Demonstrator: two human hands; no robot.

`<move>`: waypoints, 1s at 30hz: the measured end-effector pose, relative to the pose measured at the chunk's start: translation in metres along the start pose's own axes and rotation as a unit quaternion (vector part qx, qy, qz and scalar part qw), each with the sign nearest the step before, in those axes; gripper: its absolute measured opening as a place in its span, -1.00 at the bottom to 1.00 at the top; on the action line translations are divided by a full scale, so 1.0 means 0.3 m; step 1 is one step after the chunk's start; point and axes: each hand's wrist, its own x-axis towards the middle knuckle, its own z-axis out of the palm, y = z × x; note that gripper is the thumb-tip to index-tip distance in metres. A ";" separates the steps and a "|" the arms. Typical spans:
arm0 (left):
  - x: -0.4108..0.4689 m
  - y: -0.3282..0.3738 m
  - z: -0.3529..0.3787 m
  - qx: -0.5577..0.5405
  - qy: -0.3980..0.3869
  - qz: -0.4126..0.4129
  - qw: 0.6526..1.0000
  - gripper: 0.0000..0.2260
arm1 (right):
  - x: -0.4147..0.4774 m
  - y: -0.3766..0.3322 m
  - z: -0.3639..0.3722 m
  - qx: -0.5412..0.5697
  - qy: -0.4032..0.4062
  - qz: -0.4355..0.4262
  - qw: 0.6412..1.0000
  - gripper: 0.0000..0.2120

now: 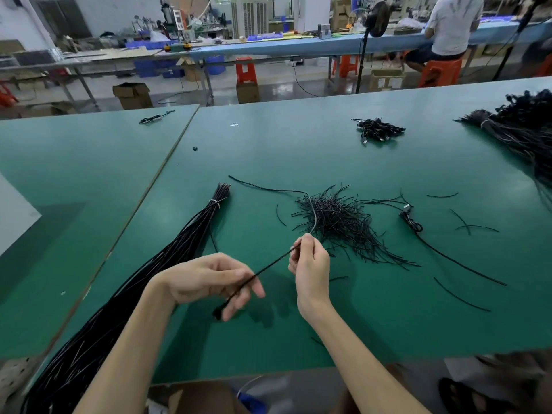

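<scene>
A thin black cable (270,265) stretches between my two hands above the green table (388,324). My left hand (209,279) holds its lower end, where a small dark plug (217,314) hangs below the fingers. My right hand (310,261) pinches the cable higher up. From there the cable arcs up over a heap of short black wire pieces (337,222) and trails away to the left across the table.
A long tied bundle of black cables (167,261) lies to the left and runs off the near edge. Loose wire pieces (461,295) and a coiled cable with a plug (410,219) lie at right. Finished coils (378,130) and a big bundle (525,130) sit farther back. A person (451,25) sits at a far bench.
</scene>
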 end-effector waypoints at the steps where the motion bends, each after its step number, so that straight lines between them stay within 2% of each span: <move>1: -0.017 -0.017 -0.001 -0.038 -0.003 0.030 0.999 -0.62 | -0.002 -0.001 0.000 -0.006 -0.001 -0.001 1.000 -0.64; 4: -0.032 -0.067 -0.005 -0.143 0.014 0.142 0.979 -0.62 | -0.006 0.000 0.005 -0.023 -0.003 -0.005 1.000 -0.63; 6: -0.010 -0.089 0.003 -0.231 0.053 0.203 0.950 -0.62 | -0.010 -0.002 0.006 -0.043 -0.012 -0.008 0.999 -0.63; 9: 0.051 -0.080 0.008 -0.320 0.209 0.195 0.903 -0.73 | -0.017 -0.007 0.006 -0.065 -0.036 -0.013 0.997 -0.66; 11: 0.089 -0.067 0.007 -0.378 0.303 0.204 0.851 -0.81 | -0.022 -0.012 0.005 -0.075 -0.038 -0.013 0.996 -0.69; 13: 0.109 -0.062 0.001 -0.467 0.344 0.242 0.778 -0.85 | -0.026 -0.016 0.004 -0.077 -0.037 -0.010 0.996 -0.71; 15: 0.109 -0.068 -0.007 -0.536 0.339 0.283 0.720 -0.82 | -0.030 -0.021 0.008 -0.086 -0.039 -0.009 0.995 -0.70; 17: 0.099 -0.078 -0.014 -0.563 0.323 0.312 0.694 -0.79 | -0.034 -0.026 0.014 -0.104 -0.048 -0.015 0.993 -0.69; 18: 0.095 -0.083 -0.017 -0.556 0.323 0.319 0.696 -0.80 | -0.036 -0.028 0.018 -0.112 -0.053 -0.021 0.992 -0.69; 21: 0.102 -0.080 -0.009 -0.476 0.379 0.306 0.732 -0.82 | -0.041 -0.032 0.018 -0.123 -0.066 -0.033 0.990 -0.67; 24: 0.114 -0.070 0.003 -0.461 0.391 0.306 0.735 -0.77 | -0.042 -0.030 0.016 -0.135 -0.078 -0.046 0.987 -0.63; 26: 0.107 -0.067 0.009 -0.491 0.342 0.306 0.740 -0.75 | -0.041 -0.021 0.017 -0.151 -0.083 -0.052 0.984 -0.62; 28: 0.099 -0.069 0.021 -0.545 0.234 0.293 0.750 -0.71 | -0.036 -0.013 0.017 -0.162 -0.085 -0.052 0.982 -0.66; 29: 0.095 -0.068 0.029 -0.551 0.193 0.278 0.762 -0.68 | -0.032 -0.009 0.017 -0.167 -0.085 -0.053 0.981 -0.69; 30: 0.092 -0.066 0.036 -0.530 0.186 0.259 0.786 -0.67 | -0.028 -0.006 0.018 -0.172 -0.085 -0.056 0.980 -0.71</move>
